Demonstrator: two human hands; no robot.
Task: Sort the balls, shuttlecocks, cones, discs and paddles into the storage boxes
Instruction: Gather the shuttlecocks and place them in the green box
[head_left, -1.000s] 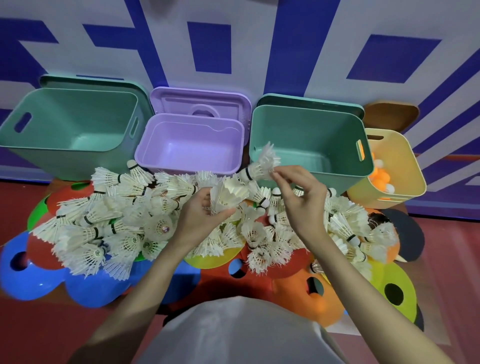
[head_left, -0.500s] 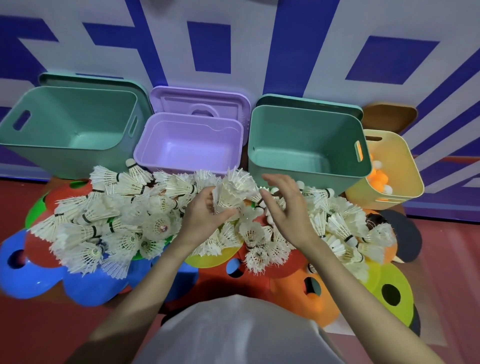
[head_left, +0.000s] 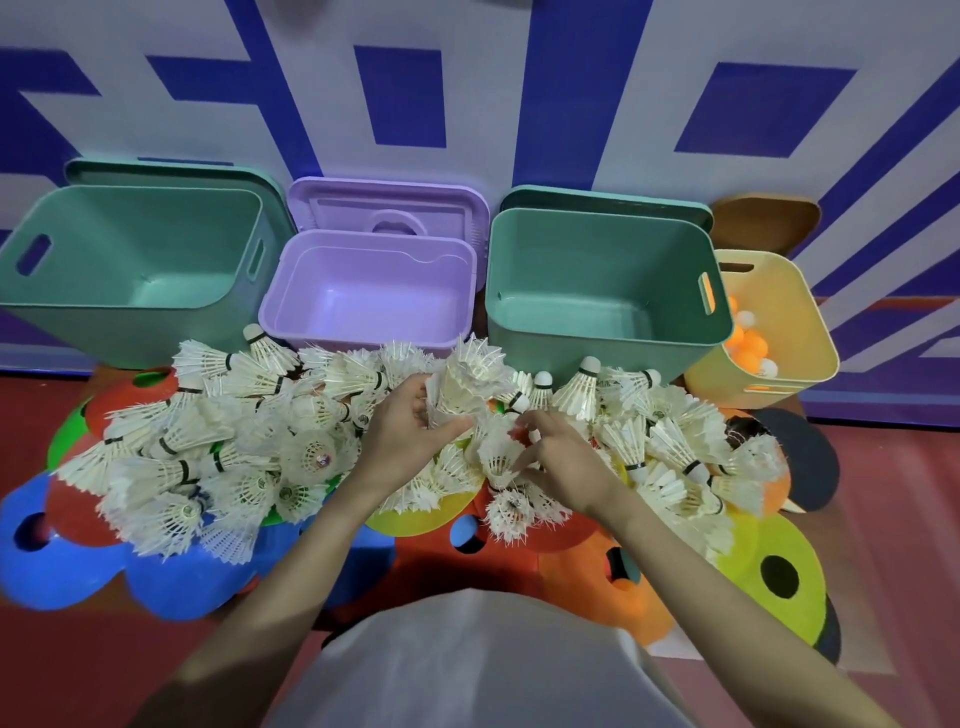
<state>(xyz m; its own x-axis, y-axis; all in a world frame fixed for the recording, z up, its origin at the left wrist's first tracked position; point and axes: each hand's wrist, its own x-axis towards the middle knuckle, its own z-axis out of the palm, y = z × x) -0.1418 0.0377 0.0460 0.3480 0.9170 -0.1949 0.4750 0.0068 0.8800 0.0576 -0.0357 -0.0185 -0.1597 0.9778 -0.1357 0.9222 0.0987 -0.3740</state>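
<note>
A heap of white shuttlecocks (head_left: 218, 441) covers the floor in front of me, on top of coloured flat discs (head_left: 171, 582). My left hand (head_left: 402, 431) grips a nested stack of shuttlecocks (head_left: 465, 384), feathers pointing up toward the boxes. Just to its right, my right hand (head_left: 563, 462) pinches one shuttlecock (head_left: 498, 454) in the pile. A dark paddle (head_left: 805, 457) lies at the right, partly under shuttlecocks.
Four open boxes line the wall: a green box (head_left: 130, 270) at left, a purple box (head_left: 363, 291), a second green box (head_left: 602, 280), and a yellow box (head_left: 779, 332) holding orange and white balls (head_left: 750, 343). Lids lean behind them.
My right hand slid its shuttlecock onto the stack in my left hand, then dropped down into the pile and took hold of another one. My left hand stayed in place.
</note>
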